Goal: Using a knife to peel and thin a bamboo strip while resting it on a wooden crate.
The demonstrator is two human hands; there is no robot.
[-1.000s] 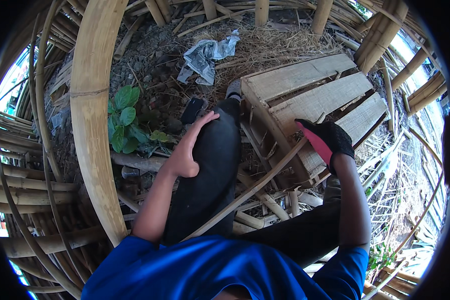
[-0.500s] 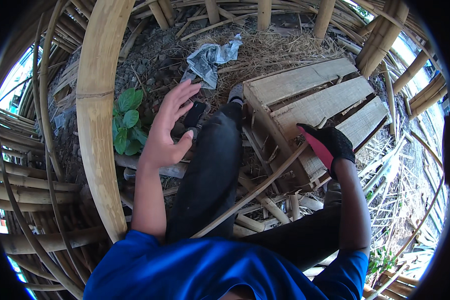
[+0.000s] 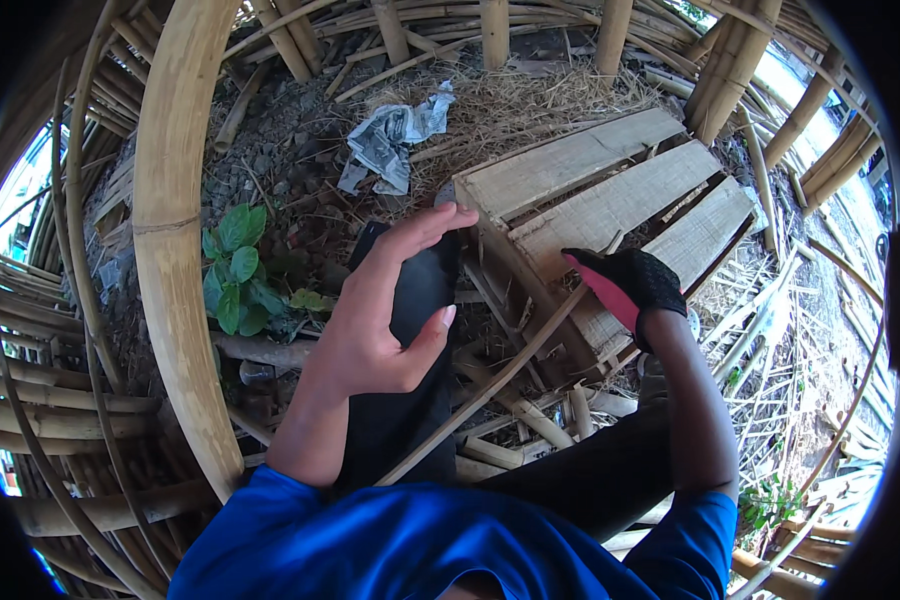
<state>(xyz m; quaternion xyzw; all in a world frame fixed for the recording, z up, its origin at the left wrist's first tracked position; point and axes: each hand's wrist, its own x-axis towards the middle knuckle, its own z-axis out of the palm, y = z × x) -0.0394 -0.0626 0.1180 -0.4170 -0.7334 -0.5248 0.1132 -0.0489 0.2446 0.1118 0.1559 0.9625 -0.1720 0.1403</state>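
My right hand [image 3: 632,290], in a black and pink-red glove, is closed around a long thin bamboo strip [image 3: 485,387]. The strip slants down from that hand toward my waist, and its short far end pokes out beyond the glove. Beneath the glove stands a slatted wooden crate [image 3: 605,200] with gaps between its boards. My bare left hand [image 3: 375,320] hovers over my dark-trousered leg, empty, its fingers curved and its thumb apart. It touches neither the strip nor the crate.
A thick upright bamboo pole [image 3: 175,230] rises at my left beside a green leafy plant [image 3: 238,270]. Crumpled newspaper [image 3: 395,135] lies on the ground beyond the crate. Bamboo offcuts [image 3: 540,415] litter the near ground, and split bamboo [image 3: 770,330] lies at right.
My left hand has moved right and nearer the crate, now over my knee. The surroundings have shifted slightly left in view. My right hand keeps its grip on the strip.
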